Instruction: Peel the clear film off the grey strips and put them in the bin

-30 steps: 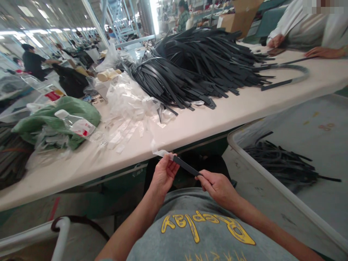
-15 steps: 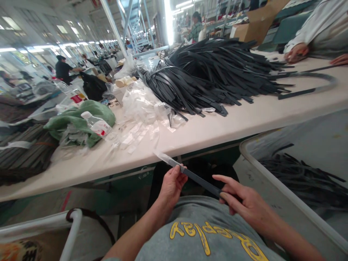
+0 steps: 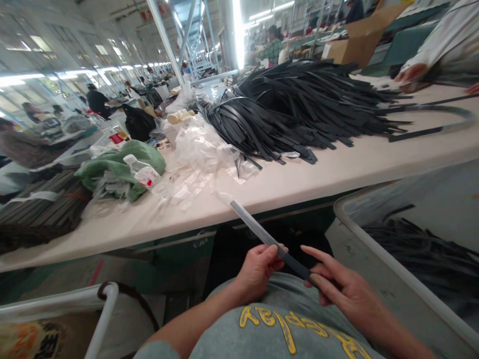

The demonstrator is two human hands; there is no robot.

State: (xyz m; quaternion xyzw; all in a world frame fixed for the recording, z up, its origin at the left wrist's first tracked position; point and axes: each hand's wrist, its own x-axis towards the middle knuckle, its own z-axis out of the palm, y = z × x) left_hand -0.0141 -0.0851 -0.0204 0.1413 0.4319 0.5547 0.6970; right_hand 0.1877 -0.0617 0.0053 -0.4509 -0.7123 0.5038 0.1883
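Observation:
A dark flat strip slants between my hands in front of my shirt, its pale upper end reaching the table's front edge. My left hand pinches it near the middle between thumb and fingers. Lower and to the right, my right hand is closed on the strip, with its index finger stretched out. A thin translucent film lies at the strip's far end. Beyond it, a large heap of black strips rests on the table.
A bottle and green cloth lie at the left, beside bundled dark strips. Crumpled clear plastic is at the middle. A white bin holds strips at the right. A co-worker's hand rests at the far right.
My left hand has slid down along the strip toward my right hand, and more of the strip shows beyond it. The view has shifted slightly.

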